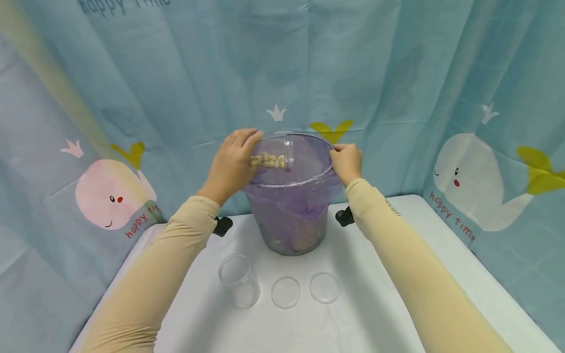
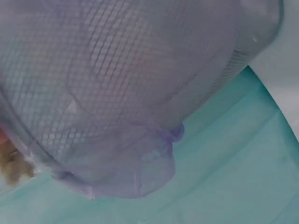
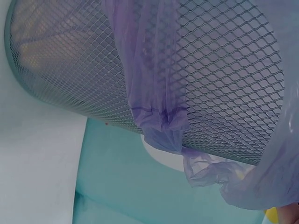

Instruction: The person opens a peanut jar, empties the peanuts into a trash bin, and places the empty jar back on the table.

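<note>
My left hand [image 1: 234, 164] grips a clear jar [image 1: 289, 152] lying on its side over the mouth of a mesh wastebasket [image 1: 271, 223], the jar's open end facing right. Inside it are several pale, lumpy pieces [image 1: 269, 161], partly seen at the edge of the left wrist view [image 2: 15, 163]. A thin purple bag [image 1: 304, 203] lines the wastebasket and folds over its rim; the right wrist view shows the bag [image 3: 152, 70] draped on the mesh. On the right side, my right hand [image 1: 346, 162] pinches the rim and the bag, thumb and fingers together.
A second clear jar [image 1: 240, 284] stands on the white table [image 1: 282, 333] in front of the wastebasket. To its right lie two clear round lids, one nearer the jar [image 1: 286, 293] and another lid [image 1: 324, 288]. Blue patterned curtains [image 1: 212, 73] hang behind and on both sides.
</note>
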`<state>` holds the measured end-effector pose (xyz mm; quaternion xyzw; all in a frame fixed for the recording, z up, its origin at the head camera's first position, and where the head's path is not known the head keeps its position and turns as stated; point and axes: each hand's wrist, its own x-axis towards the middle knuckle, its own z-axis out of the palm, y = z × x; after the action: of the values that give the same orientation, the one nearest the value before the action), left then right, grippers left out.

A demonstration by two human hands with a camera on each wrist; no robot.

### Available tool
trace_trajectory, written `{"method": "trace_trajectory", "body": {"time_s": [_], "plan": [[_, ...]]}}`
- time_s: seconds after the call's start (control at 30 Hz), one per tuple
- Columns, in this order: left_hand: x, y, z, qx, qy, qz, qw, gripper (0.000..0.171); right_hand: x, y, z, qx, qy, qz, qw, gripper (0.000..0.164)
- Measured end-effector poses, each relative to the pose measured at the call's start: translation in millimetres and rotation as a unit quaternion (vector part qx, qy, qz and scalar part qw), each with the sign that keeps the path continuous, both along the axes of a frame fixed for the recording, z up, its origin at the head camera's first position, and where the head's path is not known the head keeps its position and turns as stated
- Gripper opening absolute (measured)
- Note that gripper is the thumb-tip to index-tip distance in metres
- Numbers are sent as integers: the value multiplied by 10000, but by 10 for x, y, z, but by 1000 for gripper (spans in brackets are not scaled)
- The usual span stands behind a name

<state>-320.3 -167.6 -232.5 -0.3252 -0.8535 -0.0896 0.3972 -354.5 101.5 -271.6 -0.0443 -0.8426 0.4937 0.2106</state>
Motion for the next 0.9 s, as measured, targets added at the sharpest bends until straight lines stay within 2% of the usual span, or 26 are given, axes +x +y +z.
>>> {"method": "trace_trajectory", "body": {"time_s": [0.1, 0.17, 0.3, 0.43, 0.5, 0.7, 0.83, 0.9], "plan": [[4, 1, 21, 106, 178, 112, 9997, 62, 3, -5, -4, -14, -16, 31, 10000, 33], [11, 15, 29, 41, 155, 135, 9998, 62, 8, -2, -4, -25, -21, 34, 10000, 33], [15, 45, 38, -206, 53, -12, 9998, 61, 15, 8, -1, -12, -14, -1, 10000, 33], [2, 39, 66, 23, 369, 33, 9993, 61, 17, 10, 1, -30, -17, -14, 10000, 33], [-5, 28, 71, -33, 465, 96, 9989, 59, 20, 3, 1, -7, -39, 0, 10000, 34], [13, 22, 42, -587, 41, 140, 9982, 60, 22, -5, -7, 68, -24, -47, 10000, 32], [12, 12, 49, -208, 180, 238, 9993, 61, 21, -17, -4, 70, -45, -28, 10000, 33], [9, 6, 57, -179, 246, 263, 9992, 61, 21, -26, 0, 47, -59, 8, 10000, 33]]}}
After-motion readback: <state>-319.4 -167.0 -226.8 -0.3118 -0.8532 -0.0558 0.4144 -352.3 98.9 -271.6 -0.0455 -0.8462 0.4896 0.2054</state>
